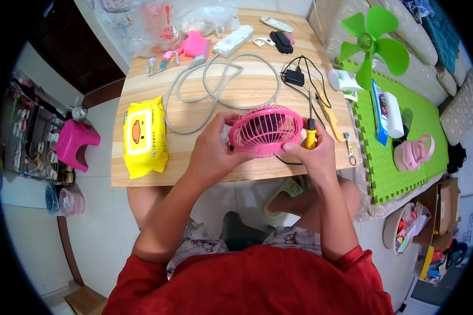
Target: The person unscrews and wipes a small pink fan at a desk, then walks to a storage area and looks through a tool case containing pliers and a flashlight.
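Between both hands, over the table's near edge, I hold a small pink fan (266,131) with a round wire-like grille; dark parts show behind its bars. My left hand (214,147) is closed on the fan's left side, thumb along the lower rim. On the other side my right hand (316,156) grips the fan's rim with its thumb. That same hand also keeps a screwdriver (311,137) with a yellow-and-black handle, its shaft pointing up and away. The back of the fan and some fingertips are hidden.
On the wooden table (194,167) lie yellow wipes (145,137), a white power strip (234,41) with a looped grey cable, a black adapter (293,77), an orange-handled tool (331,118) and nail clippers (350,149). A green fan (367,43) stands right; a pink stool (77,143) left.
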`<control>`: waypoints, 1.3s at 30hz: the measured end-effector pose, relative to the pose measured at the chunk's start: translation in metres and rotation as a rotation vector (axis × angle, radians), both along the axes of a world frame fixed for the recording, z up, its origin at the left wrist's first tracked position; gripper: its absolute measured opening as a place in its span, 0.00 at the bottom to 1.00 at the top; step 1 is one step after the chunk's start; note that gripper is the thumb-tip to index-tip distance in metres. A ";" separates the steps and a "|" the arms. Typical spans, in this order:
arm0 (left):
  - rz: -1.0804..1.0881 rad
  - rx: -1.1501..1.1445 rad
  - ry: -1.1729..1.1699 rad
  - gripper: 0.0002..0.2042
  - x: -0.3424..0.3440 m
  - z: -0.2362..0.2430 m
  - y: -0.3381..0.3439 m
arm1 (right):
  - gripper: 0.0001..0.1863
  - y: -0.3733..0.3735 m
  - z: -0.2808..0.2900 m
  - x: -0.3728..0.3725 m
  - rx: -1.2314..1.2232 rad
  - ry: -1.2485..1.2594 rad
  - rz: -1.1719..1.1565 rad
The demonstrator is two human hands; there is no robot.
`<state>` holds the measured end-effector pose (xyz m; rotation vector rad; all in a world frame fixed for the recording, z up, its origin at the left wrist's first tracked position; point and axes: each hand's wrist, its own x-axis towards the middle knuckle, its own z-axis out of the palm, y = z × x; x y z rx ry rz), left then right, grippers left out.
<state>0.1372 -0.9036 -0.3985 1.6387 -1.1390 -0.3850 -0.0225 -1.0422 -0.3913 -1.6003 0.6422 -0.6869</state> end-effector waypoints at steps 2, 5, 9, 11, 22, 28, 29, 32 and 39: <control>0.025 -0.019 0.002 0.33 -0.001 0.000 -0.003 | 0.24 -0.004 -0.002 0.003 0.029 -0.055 -0.003; 0.052 -0.085 -0.090 0.31 0.001 0.003 -0.007 | 0.23 -0.005 0.001 0.000 0.006 0.010 0.002; 0.037 -0.040 -0.189 0.29 0.005 0.003 -0.010 | 0.21 -0.001 0.001 -0.018 -0.358 0.094 -0.230; 0.048 -0.031 -0.179 0.30 0.003 0.004 -0.008 | 0.22 0.019 0.018 -0.031 -0.289 0.117 -0.174; 0.106 -0.124 -0.388 0.29 0.005 0.006 -0.016 | 0.11 0.032 0.079 -0.029 -0.694 0.414 -0.077; 0.024 -0.076 -0.373 0.32 0.010 0.006 -0.021 | 0.08 0.041 0.087 -0.018 -0.862 0.408 -0.127; 0.021 -0.080 -0.368 0.32 0.009 0.007 -0.021 | 0.08 0.043 0.087 -0.017 -0.875 0.411 -0.130; 0.029 -0.184 -0.288 0.32 0.009 0.010 -0.021 | 0.08 0.048 0.088 -0.017 -0.884 0.511 -0.136; -0.006 -0.155 -0.469 0.30 0.016 0.013 -0.022 | 0.08 0.052 0.088 -0.012 -0.864 0.524 -0.165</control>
